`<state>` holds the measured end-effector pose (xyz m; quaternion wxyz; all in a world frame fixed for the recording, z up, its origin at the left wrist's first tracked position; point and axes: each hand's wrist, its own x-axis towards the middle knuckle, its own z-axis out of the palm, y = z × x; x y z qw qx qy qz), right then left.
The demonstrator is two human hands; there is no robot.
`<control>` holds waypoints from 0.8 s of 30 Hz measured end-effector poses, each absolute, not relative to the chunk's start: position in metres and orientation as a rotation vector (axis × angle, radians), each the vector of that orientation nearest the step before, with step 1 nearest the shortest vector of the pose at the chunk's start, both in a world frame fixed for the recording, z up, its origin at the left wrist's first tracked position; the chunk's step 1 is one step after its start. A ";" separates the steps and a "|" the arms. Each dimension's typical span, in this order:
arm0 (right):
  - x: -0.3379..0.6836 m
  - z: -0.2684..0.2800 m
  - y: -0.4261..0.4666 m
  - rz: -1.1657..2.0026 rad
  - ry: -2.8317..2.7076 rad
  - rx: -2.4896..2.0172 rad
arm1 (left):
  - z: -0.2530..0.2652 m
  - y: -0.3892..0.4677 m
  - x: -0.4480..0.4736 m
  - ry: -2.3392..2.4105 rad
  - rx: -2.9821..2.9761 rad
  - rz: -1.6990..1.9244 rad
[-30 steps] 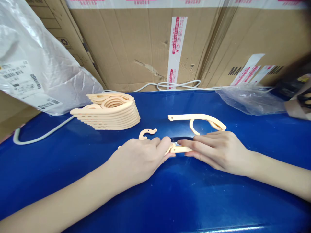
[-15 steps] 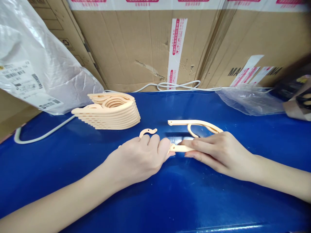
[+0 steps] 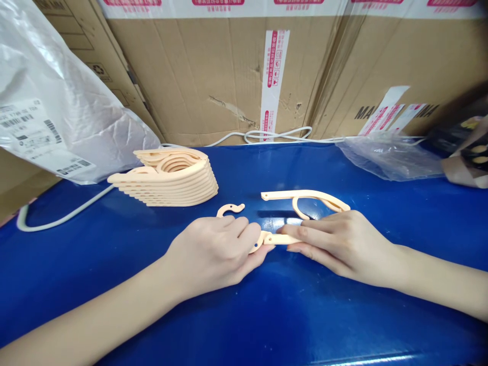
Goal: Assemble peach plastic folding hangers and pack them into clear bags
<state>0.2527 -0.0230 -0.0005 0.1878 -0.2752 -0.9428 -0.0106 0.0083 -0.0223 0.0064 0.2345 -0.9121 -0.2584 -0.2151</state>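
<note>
A cream plastic folding hanger (image 3: 281, 239) spans the gap between my two hands, low over the blue table. My left hand (image 3: 223, 251) is closed round its left part, knuckles up, and hides most of it. A small curved hook (image 3: 231, 208) sticks out beyond those knuckles. By my left thumb, a rounded end with a hole meets the flat bar. My right hand (image 3: 341, 249) pinches that bar between thumb and fingers. Behind the right fingers rises a longer curved arm (image 3: 295, 194) with a curved inner piece; where it joins the rest is hidden.
A neat stack of folded cream hangers (image 3: 175, 185) stands at the back left, beside a white plastic mailing bag (image 3: 68, 101). Cardboard boxes (image 3: 213, 76) wall off the far edge. A white cable (image 3: 278, 135) and a clear plastic bag (image 3: 389, 155) lie along it.
My left hand has turned slightly, so the hanger's rounded end with its hole now shows by the thumb. The right hand keeps its pinch. The camera view has shifted a little.
</note>
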 end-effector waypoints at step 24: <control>0.252 -0.004 -0.026 -0.037 -2.661 -0.759 | 0.007 -0.024 0.005 -0.660 -2.556 -0.525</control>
